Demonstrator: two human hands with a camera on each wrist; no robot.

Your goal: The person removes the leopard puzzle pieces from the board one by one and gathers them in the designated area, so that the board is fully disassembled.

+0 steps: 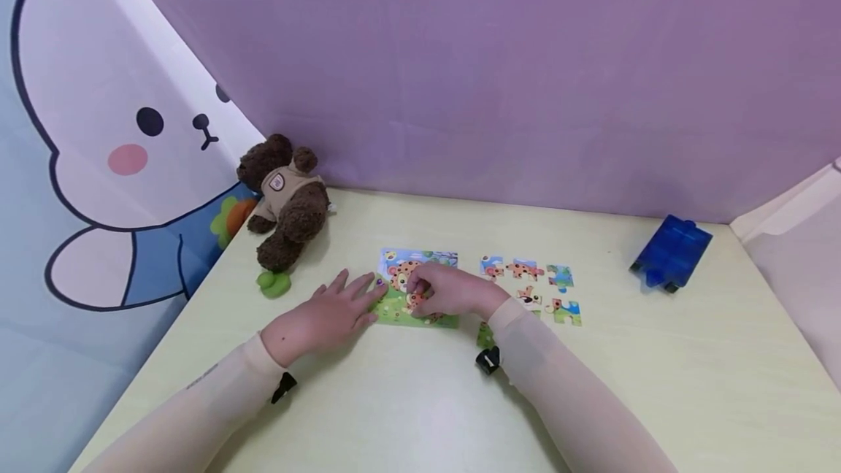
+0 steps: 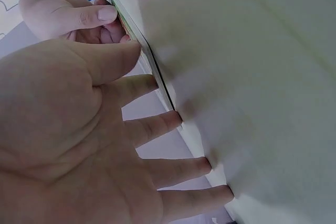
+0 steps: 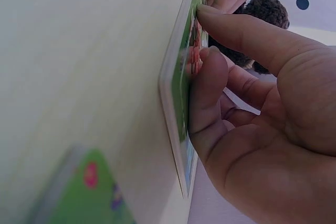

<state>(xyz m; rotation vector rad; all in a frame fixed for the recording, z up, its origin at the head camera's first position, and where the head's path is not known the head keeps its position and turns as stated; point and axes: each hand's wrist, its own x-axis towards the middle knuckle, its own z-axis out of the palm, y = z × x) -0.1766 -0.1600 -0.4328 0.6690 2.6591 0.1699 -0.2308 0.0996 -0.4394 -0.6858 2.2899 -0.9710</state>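
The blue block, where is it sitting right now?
In the head view the blue block lies on the table at the far right, near the purple backdrop, apart from the loose puzzle pieces to its left.

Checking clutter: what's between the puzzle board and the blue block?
In the head view, loose puzzle pieces lie between the puzzle board and the blue block; past them the table is bare.
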